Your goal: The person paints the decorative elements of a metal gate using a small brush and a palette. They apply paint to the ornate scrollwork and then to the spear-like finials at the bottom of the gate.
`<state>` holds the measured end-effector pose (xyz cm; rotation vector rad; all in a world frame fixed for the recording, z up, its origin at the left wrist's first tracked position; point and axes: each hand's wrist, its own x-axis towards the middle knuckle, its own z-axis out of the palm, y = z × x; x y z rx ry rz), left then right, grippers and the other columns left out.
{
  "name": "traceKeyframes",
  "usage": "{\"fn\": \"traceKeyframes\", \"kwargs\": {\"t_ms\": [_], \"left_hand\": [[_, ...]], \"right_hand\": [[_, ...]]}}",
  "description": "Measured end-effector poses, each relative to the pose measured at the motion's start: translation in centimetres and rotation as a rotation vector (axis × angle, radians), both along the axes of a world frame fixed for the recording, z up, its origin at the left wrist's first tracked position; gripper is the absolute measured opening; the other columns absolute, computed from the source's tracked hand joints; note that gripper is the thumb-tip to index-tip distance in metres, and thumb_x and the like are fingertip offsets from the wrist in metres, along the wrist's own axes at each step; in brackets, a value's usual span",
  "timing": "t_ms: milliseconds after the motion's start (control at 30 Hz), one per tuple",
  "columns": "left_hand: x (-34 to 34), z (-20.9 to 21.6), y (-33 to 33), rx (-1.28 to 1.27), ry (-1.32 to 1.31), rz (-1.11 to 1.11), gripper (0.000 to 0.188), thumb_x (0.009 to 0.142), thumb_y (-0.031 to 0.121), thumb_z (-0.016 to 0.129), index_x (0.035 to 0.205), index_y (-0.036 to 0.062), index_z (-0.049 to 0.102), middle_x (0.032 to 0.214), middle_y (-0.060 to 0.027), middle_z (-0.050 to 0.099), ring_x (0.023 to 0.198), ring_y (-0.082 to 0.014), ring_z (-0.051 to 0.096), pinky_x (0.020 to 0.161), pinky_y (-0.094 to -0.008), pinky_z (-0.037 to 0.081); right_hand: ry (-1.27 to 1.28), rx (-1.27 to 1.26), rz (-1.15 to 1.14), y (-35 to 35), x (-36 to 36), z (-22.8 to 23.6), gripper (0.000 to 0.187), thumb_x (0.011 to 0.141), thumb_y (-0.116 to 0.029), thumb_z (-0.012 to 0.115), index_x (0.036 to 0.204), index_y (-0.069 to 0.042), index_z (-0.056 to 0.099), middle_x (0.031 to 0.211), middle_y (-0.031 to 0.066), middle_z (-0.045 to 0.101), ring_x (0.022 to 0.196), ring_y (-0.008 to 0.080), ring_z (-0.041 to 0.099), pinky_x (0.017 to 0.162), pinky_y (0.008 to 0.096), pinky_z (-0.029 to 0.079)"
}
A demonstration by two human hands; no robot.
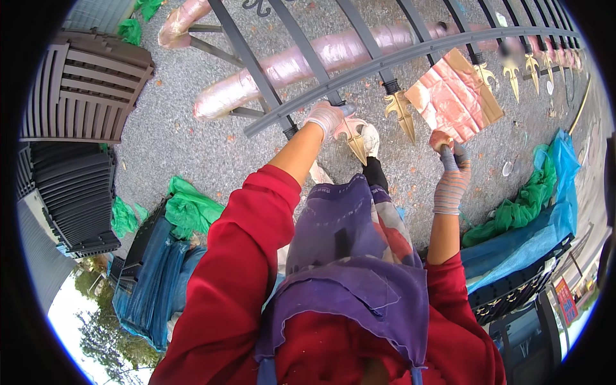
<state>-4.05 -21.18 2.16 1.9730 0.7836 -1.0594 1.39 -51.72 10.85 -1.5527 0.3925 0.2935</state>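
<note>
A dark grey metal fence panel point(385, 59) with gold spear-shaped finials point(402, 117) lies across in front of me, raised on padded supports. My left hand point(329, 117), in a striped work glove, is closed around a picket just behind one finial. In a similar glove, my right hand point(453, 183) pinches a small reddish-brown wad point(440, 139), whose kind I cannot make out. Touching that wad is a square piece of cardboard point(457, 95) with pinkish-red stains and creases, tilted over the finials on the right. Whether my right fingers also grip the cardboard is hidden.
Plastic-wrapped padded bars point(289, 69) run under the panel. Stacked brown slatted panels point(90, 90) and dark panels point(74, 192) stand at the left. Green sheeting point(192, 206) and blue sheeting point(526, 247) cover stacks on both sides of me. The ground is grey and speckled.
</note>
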Motion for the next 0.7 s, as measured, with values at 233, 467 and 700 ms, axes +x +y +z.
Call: {"fn": "traceKeyframes", "kwargs": {"t_ms": [233,467,700], "left_hand": [[-1.8,0.1,1.9,-0.180,-0.056,0.219,0.056,0.083,0.051,0.070,0.117,0.0059,0.068,0.108,-0.0087,0.069,0.102,-0.0176,0.060,0.092,-0.0315,0.045],[-4.8,-0.4,4.2,-0.369,-0.235,0.235,0.045,0.089,0.042,0.066,0.119,0.0083,0.067,0.110,-0.0081,0.068,0.104,-0.0177,0.059,0.096,-0.0311,0.042],[-2.1,2.6,2.3,-0.161,-0.110,0.131,0.049,0.091,0.047,0.061,0.122,0.0094,0.066,0.112,-0.0119,0.068,0.100,-0.0205,0.062,0.092,-0.0320,0.046]], "right_hand": [[0.007,-0.043,0.022,-0.7,0.3,-0.5,0.024,0.085,-0.005,0.072,0.108,-0.002,0.066,0.102,0.0062,0.066,0.094,0.0114,0.059,0.090,0.0282,0.046],[0.026,-0.033,0.059,-1.0,0.4,-0.7,0.027,0.084,-0.003,0.072,0.110,-0.002,0.064,0.103,0.0065,0.066,0.095,0.0128,0.060,0.090,0.0291,0.047],[0.026,-0.020,0.075,-0.9,0.4,-0.7,0.026,0.083,-0.006,0.074,0.108,-0.002,0.065,0.102,0.0070,0.066,0.096,0.0130,0.060,0.090,0.0288,0.047]]}}
